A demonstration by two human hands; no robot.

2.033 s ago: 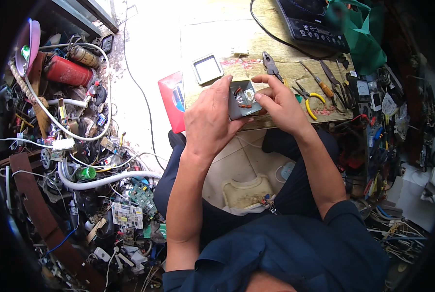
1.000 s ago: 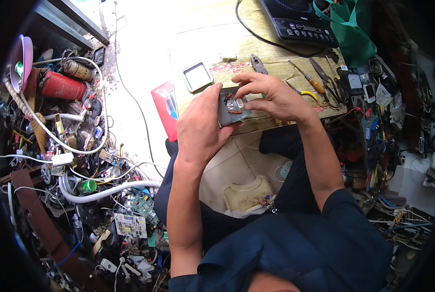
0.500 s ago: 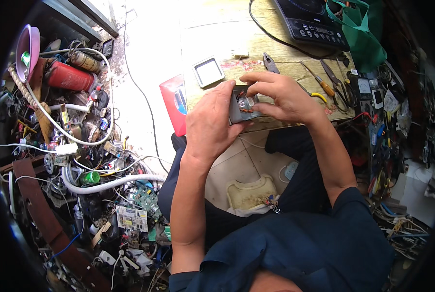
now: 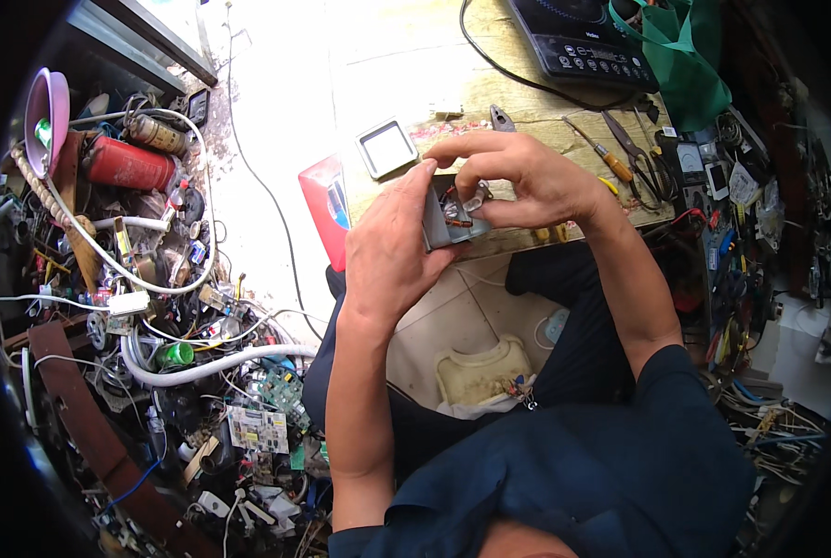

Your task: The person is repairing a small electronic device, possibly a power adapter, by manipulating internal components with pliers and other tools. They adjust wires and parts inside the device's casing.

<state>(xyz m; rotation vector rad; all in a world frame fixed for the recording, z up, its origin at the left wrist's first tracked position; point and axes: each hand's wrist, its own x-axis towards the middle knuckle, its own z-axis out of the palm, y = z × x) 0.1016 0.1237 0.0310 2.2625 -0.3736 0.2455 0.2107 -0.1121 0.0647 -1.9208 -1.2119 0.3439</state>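
Note:
Over the near edge of the wooden table, my left hand (image 4: 387, 246) is wrapped round a small grey box-shaped housing (image 4: 437, 223), its open side facing right. Wires and small parts show inside it. My right hand (image 4: 531, 186) reaches to that opening, thumb and index finger pinching a small whitish, shiny part (image 4: 474, 201) at its mouth. Whether this part is still joined to the wires cannot be made out. Left of the fingertips, a pale square frame (image 4: 387, 149) lies on the table. Beyond my right hand are pliers (image 4: 501, 118), partly hidden.
A screwdriver (image 4: 617, 166) and scissors (image 4: 640, 156) lie on the table's right. Behind them are a black induction cooker (image 4: 583, 58) and a green bag (image 4: 690, 74). A red packet (image 4: 320, 214) sits at the left edge. Circuit boards (image 4: 257, 430) and cables clutter the left floor.
Both hands and the housing have shifted slightly left. My right fingers have drawn the whitish part nearer the housing's opening. The whole view has tilted a little.

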